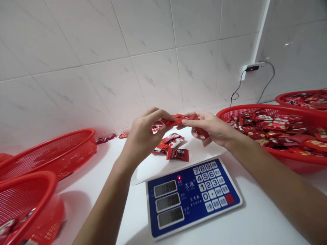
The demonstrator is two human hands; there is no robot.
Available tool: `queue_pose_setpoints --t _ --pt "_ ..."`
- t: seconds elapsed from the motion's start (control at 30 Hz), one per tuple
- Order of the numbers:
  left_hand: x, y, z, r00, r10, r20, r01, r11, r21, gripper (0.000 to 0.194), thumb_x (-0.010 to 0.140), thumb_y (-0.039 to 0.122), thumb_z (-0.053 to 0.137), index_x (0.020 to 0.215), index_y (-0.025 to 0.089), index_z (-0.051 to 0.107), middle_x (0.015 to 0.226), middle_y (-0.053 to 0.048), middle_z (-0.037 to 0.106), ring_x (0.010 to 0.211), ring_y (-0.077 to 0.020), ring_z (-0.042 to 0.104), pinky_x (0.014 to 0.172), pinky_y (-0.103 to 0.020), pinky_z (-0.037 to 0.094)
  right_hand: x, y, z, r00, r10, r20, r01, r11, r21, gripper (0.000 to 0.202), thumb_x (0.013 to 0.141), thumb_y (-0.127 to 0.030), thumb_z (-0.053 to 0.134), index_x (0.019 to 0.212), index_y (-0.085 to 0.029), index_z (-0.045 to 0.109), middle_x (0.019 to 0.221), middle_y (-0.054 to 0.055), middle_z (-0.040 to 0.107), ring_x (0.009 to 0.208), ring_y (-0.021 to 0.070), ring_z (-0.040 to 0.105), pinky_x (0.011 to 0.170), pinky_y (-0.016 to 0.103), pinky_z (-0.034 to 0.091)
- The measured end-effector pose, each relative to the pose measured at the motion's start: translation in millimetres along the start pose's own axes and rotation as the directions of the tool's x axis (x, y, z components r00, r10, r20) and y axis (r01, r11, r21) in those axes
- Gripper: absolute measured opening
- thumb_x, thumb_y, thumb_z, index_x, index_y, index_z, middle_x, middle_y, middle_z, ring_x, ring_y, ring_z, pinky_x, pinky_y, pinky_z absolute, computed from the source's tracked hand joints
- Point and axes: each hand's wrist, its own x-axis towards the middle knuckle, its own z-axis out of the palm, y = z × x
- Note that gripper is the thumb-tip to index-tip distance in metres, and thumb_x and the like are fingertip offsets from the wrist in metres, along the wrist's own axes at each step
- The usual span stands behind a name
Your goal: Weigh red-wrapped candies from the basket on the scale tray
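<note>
Both hands pinch one red packet above a scale pan, mid-frame

The white counter [255,217] fills the lower frame; at right a big red basket [301,160] is heaped with red wrapped sweets, another basket [283,98] sits behind it, and more red baskets [63,153] lie tilted at lower left, the nearest holding a few wrappers. In the lower middle a blue-faced scale [194,197] has its displays lit and turned toward the wearer, with a small pile of packets [173,148] on its white pan. Just above that pile the left hand [143,136] and right hand [212,127] each close thumb and fingers on an end of a red packet [177,119], holding it stretched level between them, apparently to handle it over the pan; the right hand seems to hold another wrapper underneath
</note>
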Motion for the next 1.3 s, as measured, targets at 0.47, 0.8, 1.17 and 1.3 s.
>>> queue_pose_setpoints --t 0.47,0.8,1.17,1.3 --pt "-2.4 -17.2 2.7 0.921 -0.386 0.051 0.38 0.863 -0.332 0.025 0.072 0.024 0.076 0.085 0.022 0.055 0.08 0.002 0.063 0.074 -0.0155 0.063 0.063 -0.028 0.053 -0.4 4.6 4.0 0.998 -0.047 0.044 0.057 0.966 -0.253 0.032 0.081 -0.041 0.073 0.104 -0.021 0.062 0.05 -0.008 0.039 0.043 0.0076 0.032 0.036 0.017 0.022" --pt "-3.0 -20.4 7.4 0.899 -0.425 0.109 0.439 0.866 -0.24 0.024 0.071 0.03 0.075 0.082 0.022 0.055 0.081 -0.001 0.064 0.078 -0.0193 0.064 0.064 -0.03 0.05 9.8 12.7 -0.7 0.989 -0.124 -0.082 0.062 0.845 -0.531 0.045 0.081 -0.043 0.072 0.117 -0.017 0.067 0.074 0.001 0.059 0.046 0.0068 0.039 0.039 0.022 0.031" --pt "0.8 -15.1 -13.7 0.887 -0.432 -0.162 0.39 0.89 -0.235 0.021 0.074 0.035 0.078 0.084 0.023 0.065 0.095 -0.003 0.073 0.104 -0.0245 0.067 0.096 -0.04 0.052 1.0 -5.4 -10.1 0.886 -0.33 -0.326 0.106 0.829 -0.55 0.03 0.082 -0.038 0.073 0.102 -0.016 0.07 0.08 0.005 0.063 0.064 0.0136 0.053 0.05 0.025 0.038" --pt "0.7 -6.0 -15.9 0.901 -0.369 -0.227 0.301 0.91 -0.285 0.015 0.076 0.029 0.077 0.08 0.023 0.064 0.088 0.0 0.072 0.099 -0.0209 0.068 0.092 -0.035 0.055 -0.2 -4.0 -5.9 0.911 -0.31 -0.274 0.112 0.823 -0.557 0.029 0.081 -0.037 0.074 0.101 -0.016 0.069 0.078 0.003 0.061 0.062 0.012 0.053 0.05 0.024 0.038"
